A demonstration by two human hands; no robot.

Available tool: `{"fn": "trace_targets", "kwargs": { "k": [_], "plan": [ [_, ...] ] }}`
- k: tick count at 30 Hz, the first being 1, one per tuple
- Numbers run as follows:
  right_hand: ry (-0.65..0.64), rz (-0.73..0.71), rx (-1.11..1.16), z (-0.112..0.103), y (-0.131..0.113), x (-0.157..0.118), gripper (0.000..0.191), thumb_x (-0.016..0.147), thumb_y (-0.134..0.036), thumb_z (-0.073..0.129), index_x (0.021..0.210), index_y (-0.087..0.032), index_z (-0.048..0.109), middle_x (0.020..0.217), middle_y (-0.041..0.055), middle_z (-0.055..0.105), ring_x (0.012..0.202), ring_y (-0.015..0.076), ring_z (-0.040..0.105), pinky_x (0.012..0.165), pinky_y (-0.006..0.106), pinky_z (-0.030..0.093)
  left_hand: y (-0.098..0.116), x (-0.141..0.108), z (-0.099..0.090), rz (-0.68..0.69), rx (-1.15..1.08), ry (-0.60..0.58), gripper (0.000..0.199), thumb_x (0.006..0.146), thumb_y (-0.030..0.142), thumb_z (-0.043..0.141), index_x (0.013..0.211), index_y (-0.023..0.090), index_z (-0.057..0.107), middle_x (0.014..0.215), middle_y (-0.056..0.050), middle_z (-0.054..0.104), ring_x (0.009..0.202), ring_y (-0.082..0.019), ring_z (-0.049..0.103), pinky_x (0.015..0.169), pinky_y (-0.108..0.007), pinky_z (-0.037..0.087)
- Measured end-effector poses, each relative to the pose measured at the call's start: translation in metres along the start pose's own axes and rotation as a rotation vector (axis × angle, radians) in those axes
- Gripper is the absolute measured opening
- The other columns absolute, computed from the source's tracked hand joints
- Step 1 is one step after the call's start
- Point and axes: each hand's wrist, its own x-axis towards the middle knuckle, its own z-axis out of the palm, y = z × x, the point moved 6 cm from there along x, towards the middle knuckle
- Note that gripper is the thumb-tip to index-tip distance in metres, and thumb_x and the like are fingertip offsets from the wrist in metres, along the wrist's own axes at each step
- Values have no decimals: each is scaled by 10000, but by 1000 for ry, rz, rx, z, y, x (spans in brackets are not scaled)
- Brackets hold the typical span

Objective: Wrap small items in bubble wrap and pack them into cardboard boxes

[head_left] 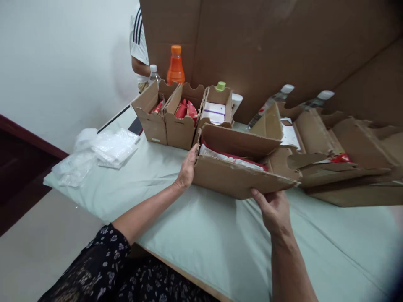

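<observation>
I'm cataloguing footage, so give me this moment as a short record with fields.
left hand: grips the left end of a cardboard box
right hand: grips its lower front edge, toward the right
box contents: red and white items, not identifiable
surface: pale green cloth
far left: bubble wrap
behind, left: orange bottle, upright
</observation>
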Motion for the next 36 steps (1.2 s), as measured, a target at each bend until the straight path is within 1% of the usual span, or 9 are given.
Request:
{"fn": "trace_targets", "kwargs": {
  "k": [6,11,14,17,21,25,30,33,36],
  "plan": [
    [197,-43,57,-4,1,4,692,709,-521,815,1295,-212,615,1253,120,686,1181,286,640,1110,496,447,13,22,23,164,234,-9,586,1060,562,335,1370,172,644,1477,-109,628,1439,-250,509,1275,-425,300],
    [154,178,-143,10,30,-25,648,710,-565,759,1201,-158,641,1124,149,711,1014,321,685,980,531,524,16,20,16,203,437,-77,559,1064,490,303,1363,163,645,1463,-156,624,1423,-268,521,1257,-454,327],
    [87,210,-238,13,39,-52,685,778,-573,700,1293,-129,617,1207,183,702,1104,365,679,1027,564,503,33,4,-27,246,655,-70,439,992,450,519,1306,191,682,1511,-169,574,1465,-320,466,1254,-526,308],
    [106,234,-291,8,45,-72,801,806,-597,665,1444,-130,538,1377,203,640,1225,399,641,1097,598,459,66,-14,-105,311,986,81,402,881,298,664,1275,223,695,1577,-141,511,1561,-355,313,1282,-586,207],
    [74,181,-413,9,52,-77,790,811,-591,606,1442,-116,569,1406,211,634,1304,446,590,1138,645,406,106,-25,-207,206,1393,311,609,749,145,747,1350,177,649,1649,-198,391,1596,-441,182,1267,-652,138],
    [48,76,-502,15,56,-70,740,818,-568,576,1379,-88,611,1376,254,637,1280,483,586,1097,685,416,122,-18,-250,152,1545,340,461,838,99,632,1292,153,691,1600,-221,464,1587,-429,232,1247,-671,141],
    [60,-11,-523,16,54,-66,626,815,-556,571,1263,-128,665,1296,231,683,1223,458,616,1071,678,443,133,-10,-243,227,1449,372,284,922,144,532,1035,217,782,1415,-142,669,1486,-370,445,1245,-662,162],
    [56,-88,-527,18,45,-67,527,821,-547,549,1157,-170,699,1263,192,703,1224,419,621,1095,649,443,144,-30,-211,384,1327,358,270,924,205,563,1081,224,782,1447,-126,651,1460,-347,481,1259,-620,189],
    [18,-125,-483,25,29,-80,435,856,-539,559,1068,-196,722,1210,163,730,1172,368,658,1081,608,481,147,-72,-163,470,1058,252,256,943,284,580,1077,223,789,1334,-131,716,1340,-331,587,1203,-554,344]
  ]
}}
